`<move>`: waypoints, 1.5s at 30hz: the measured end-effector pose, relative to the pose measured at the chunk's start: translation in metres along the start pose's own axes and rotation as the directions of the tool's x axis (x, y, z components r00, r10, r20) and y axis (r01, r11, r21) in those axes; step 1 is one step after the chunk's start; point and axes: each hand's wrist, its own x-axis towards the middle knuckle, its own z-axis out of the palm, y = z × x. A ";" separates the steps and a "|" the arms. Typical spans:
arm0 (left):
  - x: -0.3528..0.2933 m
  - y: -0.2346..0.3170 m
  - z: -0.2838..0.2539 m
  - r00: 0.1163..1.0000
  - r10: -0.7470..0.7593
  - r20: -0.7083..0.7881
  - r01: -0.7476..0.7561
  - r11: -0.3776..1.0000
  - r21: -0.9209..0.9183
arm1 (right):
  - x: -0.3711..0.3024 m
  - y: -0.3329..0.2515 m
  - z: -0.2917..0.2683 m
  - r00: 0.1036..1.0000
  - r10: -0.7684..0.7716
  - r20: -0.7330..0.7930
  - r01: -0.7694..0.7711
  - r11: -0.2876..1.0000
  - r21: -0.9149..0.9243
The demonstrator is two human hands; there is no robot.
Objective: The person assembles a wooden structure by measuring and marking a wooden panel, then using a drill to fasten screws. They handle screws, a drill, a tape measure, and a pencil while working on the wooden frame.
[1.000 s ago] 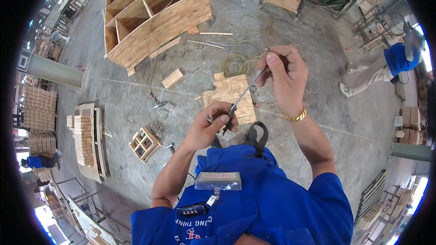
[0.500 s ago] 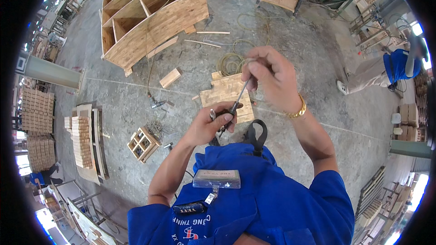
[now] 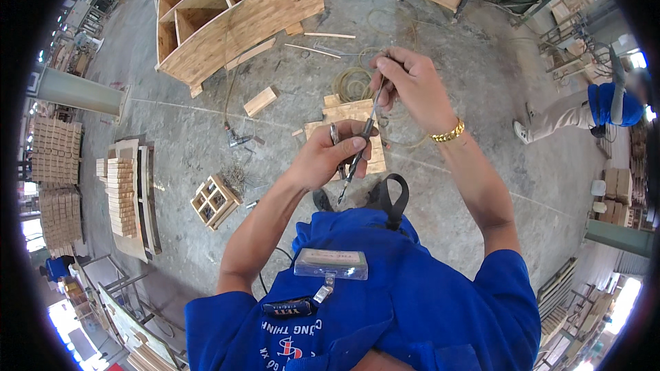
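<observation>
My left hand (image 3: 328,154) closes around a slim dark tool (image 3: 353,167), held tilted in front of my waist. Below my fingers a bright pointed end like a drill bit (image 3: 342,195) sticks out. From its upper end a thin metal rod (image 3: 375,107) rises toward my right hand (image 3: 414,88), which pinches the rod's top between thumb and fingers. A second, silvery metal piece (image 3: 335,134) juts up between the fingers of my left hand; its kind is unclear. Whether rod and dark tool are one piece I cannot tell.
Beyond my hands lie wooden boards (image 3: 344,111) and a coiled hose (image 3: 353,84). A large wooden shelf unit (image 3: 254,31) stands far left. Left on the floor are a power tool with a hose (image 3: 237,139) and a small wooden frame (image 3: 214,203). A person (image 3: 612,104) stands at right.
Both hands have risen slightly, the left also shifting right. The bit-like lower end of the tool now shows clearly below my left hand. Both hands keep their holds.
</observation>
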 end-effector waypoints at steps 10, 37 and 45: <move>0.007 0.012 -0.017 0.944 0.114 -0.309 -0.181 0.964 -0.197 | 0.009 0.037 -0.025 0.989 -0.021 -0.146 0.078 0.915 0.397; -0.004 0.036 -0.043 0.619 0.381 -0.687 -0.487 0.872 0.044 | -0.059 0.051 0.041 0.988 0.047 0.147 0.022 0.902 -0.432; -0.024 0.028 -0.070 0.640 0.302 -0.707 -0.483 0.873 -0.064 | -0.042 0.067 0.041 0.952 0.100 0.290 -0.100 0.995 -0.013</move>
